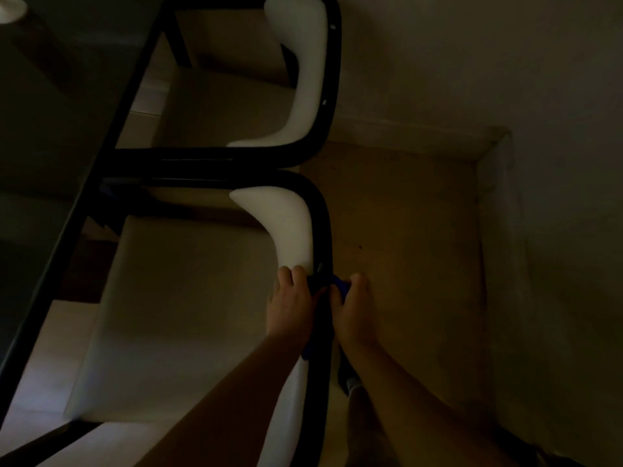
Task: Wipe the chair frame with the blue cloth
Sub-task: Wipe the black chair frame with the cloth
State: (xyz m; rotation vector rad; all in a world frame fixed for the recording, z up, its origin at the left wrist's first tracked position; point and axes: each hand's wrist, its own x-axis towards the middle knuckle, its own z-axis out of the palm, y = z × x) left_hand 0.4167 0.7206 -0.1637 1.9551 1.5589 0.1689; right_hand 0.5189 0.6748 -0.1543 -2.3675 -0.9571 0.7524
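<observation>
Black chair frame (322, 224), second chair (333, 62) beside

Single head-worn wide-angle view, taken from above and looking steeply down, so that the floor (404, 230) fills the right half and vertical lines bow outward toward the edges. The near chair (188, 298) lies directly below and close to the lens, its black frame (320, 224) running down the centre, with a second chair (236, 96) farther up the picture and the dark desk (50, 129) edge crossing diagonally at left. Both forearms enter from the bottom edge, placing the hands just below the centre.
</observation>
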